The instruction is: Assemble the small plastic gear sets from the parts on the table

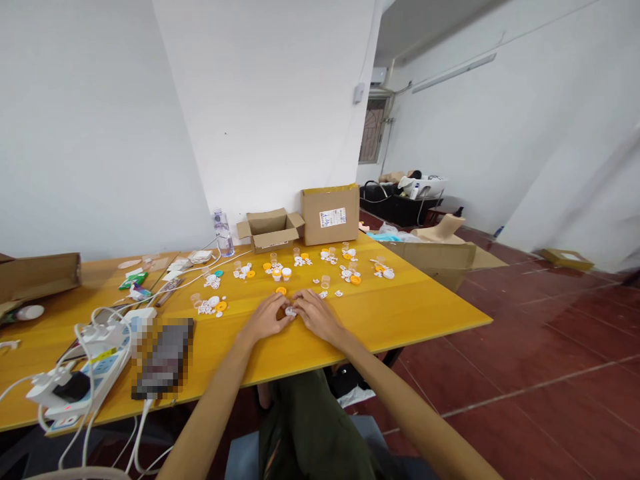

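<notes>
Left hand (269,318) and right hand (316,315) meet over the surface (400,313), each grip nearly closed, fingertips on a small clear piece (291,311) between them. Orange disc (281,291) just beyond left hand; clear cup (325,282) past right hand, near white bits (339,293).

Nothing can be read word for word from where I stand. Past the right hand (316,315), a taller box (317,233) wears a white label (333,217), its print too small; past the left hand (265,319), an open box (270,235) shows an illegible pale strip (276,245).
</notes>
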Demonstrator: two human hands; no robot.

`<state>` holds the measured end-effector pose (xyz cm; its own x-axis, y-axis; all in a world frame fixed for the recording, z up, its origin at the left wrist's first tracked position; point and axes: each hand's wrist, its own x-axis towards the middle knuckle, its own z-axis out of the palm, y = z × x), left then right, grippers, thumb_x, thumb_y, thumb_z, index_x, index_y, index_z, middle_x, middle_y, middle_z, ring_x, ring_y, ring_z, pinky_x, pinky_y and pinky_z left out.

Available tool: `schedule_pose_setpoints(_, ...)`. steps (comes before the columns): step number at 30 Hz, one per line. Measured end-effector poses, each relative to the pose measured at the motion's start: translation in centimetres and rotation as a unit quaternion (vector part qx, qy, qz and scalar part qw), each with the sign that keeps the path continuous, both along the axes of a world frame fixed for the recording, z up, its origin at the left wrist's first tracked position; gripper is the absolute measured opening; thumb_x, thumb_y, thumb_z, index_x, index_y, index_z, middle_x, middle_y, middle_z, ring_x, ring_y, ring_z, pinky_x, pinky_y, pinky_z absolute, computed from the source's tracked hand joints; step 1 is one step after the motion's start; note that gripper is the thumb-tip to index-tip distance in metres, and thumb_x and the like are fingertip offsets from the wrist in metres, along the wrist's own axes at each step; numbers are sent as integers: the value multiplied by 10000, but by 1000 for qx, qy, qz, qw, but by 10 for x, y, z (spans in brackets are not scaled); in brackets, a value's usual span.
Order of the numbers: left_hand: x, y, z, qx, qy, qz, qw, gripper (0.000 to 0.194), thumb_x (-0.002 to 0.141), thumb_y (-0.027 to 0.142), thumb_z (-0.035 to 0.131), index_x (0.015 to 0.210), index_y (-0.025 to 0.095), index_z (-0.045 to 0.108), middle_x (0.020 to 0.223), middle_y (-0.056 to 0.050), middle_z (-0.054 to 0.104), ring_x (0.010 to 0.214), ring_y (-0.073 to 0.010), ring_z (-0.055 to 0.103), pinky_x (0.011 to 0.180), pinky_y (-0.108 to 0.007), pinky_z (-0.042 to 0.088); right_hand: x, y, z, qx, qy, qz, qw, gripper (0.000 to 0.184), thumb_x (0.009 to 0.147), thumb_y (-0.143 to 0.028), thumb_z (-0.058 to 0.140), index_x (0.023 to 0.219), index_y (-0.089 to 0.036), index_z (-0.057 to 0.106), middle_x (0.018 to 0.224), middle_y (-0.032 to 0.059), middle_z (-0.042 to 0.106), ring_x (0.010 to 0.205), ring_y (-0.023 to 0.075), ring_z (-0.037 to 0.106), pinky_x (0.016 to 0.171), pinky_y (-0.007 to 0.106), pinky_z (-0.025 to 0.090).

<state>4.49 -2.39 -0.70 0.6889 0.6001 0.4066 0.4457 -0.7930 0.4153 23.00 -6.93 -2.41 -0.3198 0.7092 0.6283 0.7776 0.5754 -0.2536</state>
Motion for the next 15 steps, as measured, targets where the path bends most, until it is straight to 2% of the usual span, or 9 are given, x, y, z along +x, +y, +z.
schedule_pose_setpoints(15, -1, 2, -2, 11, -1, -6, 1000, 62, 865, 288, 585, 878, 227, 584, 888, -27, 610, 879, -214, 587, 853, -355, 497, 0, -2, 0, 4, 10, 3, 1000, 174, 894, -77, 573, 873, -232, 649, 1012, 72, 643, 980, 233, 596, 861, 381, 500)
